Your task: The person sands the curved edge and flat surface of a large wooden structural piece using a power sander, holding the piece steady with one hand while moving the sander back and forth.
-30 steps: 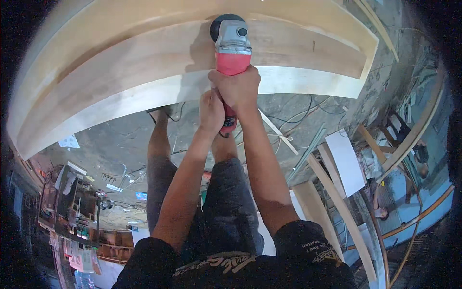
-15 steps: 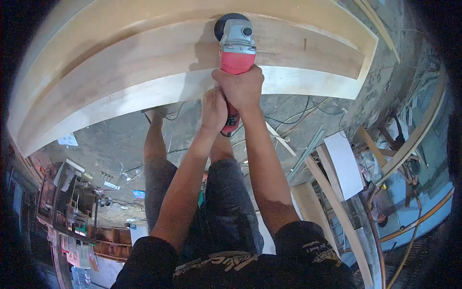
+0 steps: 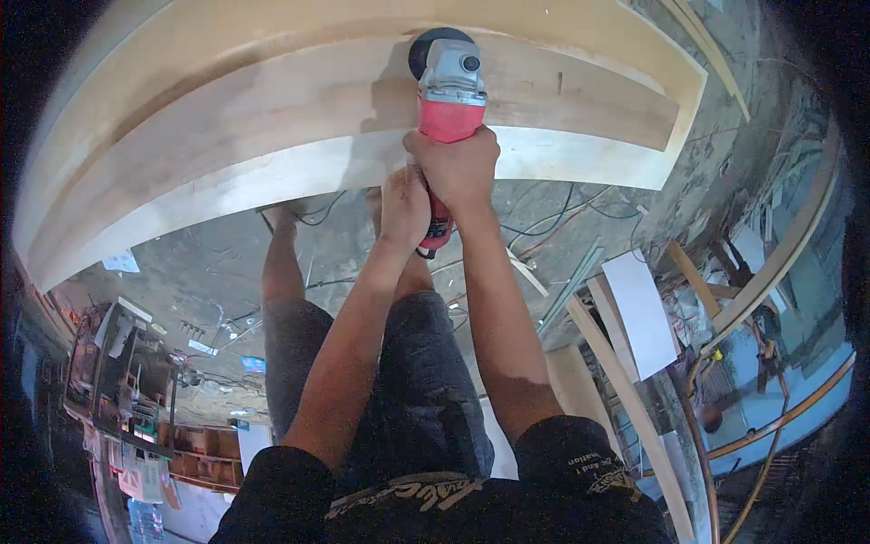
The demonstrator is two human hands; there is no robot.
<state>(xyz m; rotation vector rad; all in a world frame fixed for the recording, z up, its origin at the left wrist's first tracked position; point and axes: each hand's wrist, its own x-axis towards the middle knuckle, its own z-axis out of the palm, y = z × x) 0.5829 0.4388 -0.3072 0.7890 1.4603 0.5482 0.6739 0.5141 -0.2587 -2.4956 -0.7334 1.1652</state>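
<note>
Grinder (image 3: 451,116) gouge risk here imo
Right hand (image 3: 462,165) is wrapped tight round the red body behind the grey head, left hand (image 3: 405,207) is clamped on the rear part just below it. Grinder's up over the curved wooden panel (image 3: 272,109), black disc (image 3: 420,57) at the surface, can't tell how hard it's pressing. If it tilts, the disc edge could dig a groove or kick, and that loose cable (image 3: 568,204) could catch underfoot

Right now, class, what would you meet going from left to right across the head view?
Pale sheet → small blue packet → left hand → right hand → white panel → curved wooden strip.
</note>
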